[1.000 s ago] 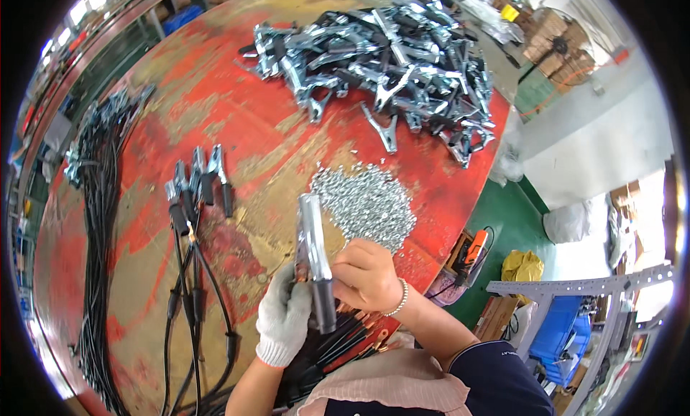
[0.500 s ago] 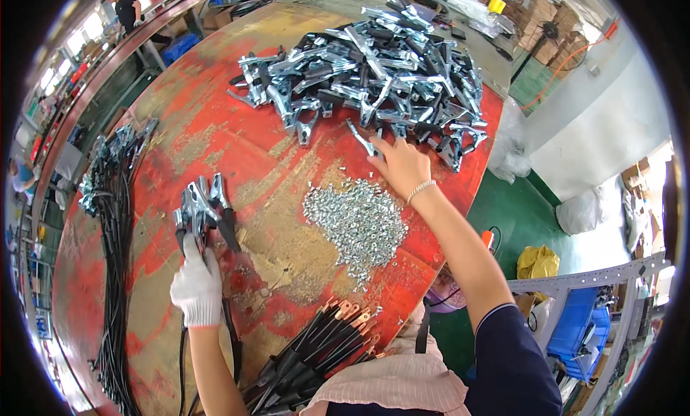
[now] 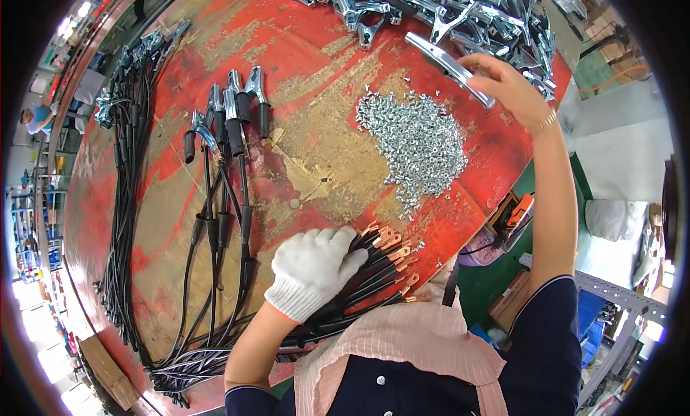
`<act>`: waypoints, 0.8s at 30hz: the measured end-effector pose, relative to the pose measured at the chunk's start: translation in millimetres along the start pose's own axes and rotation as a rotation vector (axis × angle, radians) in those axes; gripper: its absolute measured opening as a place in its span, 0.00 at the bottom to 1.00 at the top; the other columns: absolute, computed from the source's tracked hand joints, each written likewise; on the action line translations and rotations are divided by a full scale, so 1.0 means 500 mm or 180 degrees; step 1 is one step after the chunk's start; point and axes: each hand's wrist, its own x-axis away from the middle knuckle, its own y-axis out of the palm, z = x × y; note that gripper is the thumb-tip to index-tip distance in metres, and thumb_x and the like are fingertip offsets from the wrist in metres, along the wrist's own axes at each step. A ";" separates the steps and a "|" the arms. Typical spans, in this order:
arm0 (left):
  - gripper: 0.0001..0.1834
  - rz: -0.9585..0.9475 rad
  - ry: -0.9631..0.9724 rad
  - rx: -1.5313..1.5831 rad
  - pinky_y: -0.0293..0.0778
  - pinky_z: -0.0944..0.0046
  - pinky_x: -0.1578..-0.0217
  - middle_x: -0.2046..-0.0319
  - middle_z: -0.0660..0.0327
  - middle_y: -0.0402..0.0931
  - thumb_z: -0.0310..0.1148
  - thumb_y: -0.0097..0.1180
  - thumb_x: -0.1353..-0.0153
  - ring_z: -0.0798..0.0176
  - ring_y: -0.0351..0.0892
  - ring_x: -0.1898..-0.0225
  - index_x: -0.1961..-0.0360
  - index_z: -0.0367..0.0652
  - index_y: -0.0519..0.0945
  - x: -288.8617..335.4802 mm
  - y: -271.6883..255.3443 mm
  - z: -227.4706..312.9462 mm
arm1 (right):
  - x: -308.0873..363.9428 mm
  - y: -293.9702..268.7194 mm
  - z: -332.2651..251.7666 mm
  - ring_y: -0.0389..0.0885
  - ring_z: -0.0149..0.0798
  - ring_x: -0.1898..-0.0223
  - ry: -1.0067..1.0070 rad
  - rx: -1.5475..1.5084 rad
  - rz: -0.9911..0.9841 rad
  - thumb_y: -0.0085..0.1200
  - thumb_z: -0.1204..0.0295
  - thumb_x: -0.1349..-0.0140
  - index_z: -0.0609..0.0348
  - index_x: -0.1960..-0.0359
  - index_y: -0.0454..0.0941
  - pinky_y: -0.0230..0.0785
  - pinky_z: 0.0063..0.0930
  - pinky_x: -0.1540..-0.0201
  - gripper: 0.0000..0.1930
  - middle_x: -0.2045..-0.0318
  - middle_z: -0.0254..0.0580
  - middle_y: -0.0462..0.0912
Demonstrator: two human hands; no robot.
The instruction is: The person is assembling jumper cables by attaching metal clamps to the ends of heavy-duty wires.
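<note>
A silver metal clamp (image 3: 437,55), long and shiny, is in my bare right hand (image 3: 509,89), with thumb and fingers closed round its near end. It is held over the table between the clamp pile (image 3: 467,17) and a heap of small screws and nuts (image 3: 424,146). My left hand (image 3: 310,266), in a white knitted glove, lies on a bundle of black cables (image 3: 377,281) with copper lugs (image 3: 392,238). Its fingers curl round the cables near the lug ends; the glove hides how many. Several clamps with black grips (image 3: 231,114), joined to cables, rest left of centre.
Along the left side of the red, worn table (image 3: 302,168) runs a long bundle of black cables with clamps (image 3: 128,179). An orange-handled tool (image 3: 519,211) sits beyond the right edge. A metal frame (image 3: 622,294) and blue bins (image 3: 591,319) stand at lower right.
My left hand has left the cabled clamps and come down to the lug-ended cables. My right hand has drawn a clamp away from the pile. The view has shifted nearer the table's front.
</note>
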 end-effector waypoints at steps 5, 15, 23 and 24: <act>0.12 0.0381 -0.0094 0.0842 0.77 0.56 0.62 0.67 0.51 0.81 0.37 0.58 0.40 0.50 0.82 0.65 0.61 0.41 0.81 -0.007 -0.030 -0.032 | 0.166 0.103 -0.011 0.83 0.33 0.68 -0.0198 -0.2107 0.0102 0.70 0.46 0.52 0.68 0.37 0.62 0.78 0.28 0.66 0.49 0.62 0.41 0.81; 0.15 0.0636 -0.1222 0.3217 0.75 0.73 0.73 0.67 0.59 0.80 0.34 0.52 0.33 0.72 0.78 0.73 0.51 0.34 0.75 -0.050 -0.093 -0.076 | 0.261 0.311 -0.021 0.76 0.27 0.76 0.0130 -0.3509 -0.0221 0.63 0.58 0.40 0.74 0.36 0.61 0.70 0.20 0.70 0.39 0.59 0.48 0.80; 0.16 -0.0525 -0.1446 0.4313 0.64 0.78 0.83 0.76 0.67 0.77 0.41 0.56 0.35 0.79 0.70 0.81 0.57 0.38 0.78 -0.073 0.010 -0.064 | 0.277 0.312 -0.008 0.79 0.30 0.55 -0.0204 -0.2322 0.1140 0.65 0.67 0.41 0.69 0.38 0.64 0.72 0.24 0.51 0.33 0.49 0.44 0.78; 0.16 -0.0534 -0.1406 0.4295 0.63 0.78 0.83 0.76 0.67 0.77 0.41 0.56 0.35 0.79 0.70 0.81 0.57 0.38 0.78 -0.069 0.000 -0.050 | 0.283 0.305 0.012 0.79 0.31 0.54 -0.0340 -0.2533 0.1226 0.65 0.66 0.41 0.70 0.39 0.65 0.72 0.24 0.51 0.33 0.48 0.44 0.78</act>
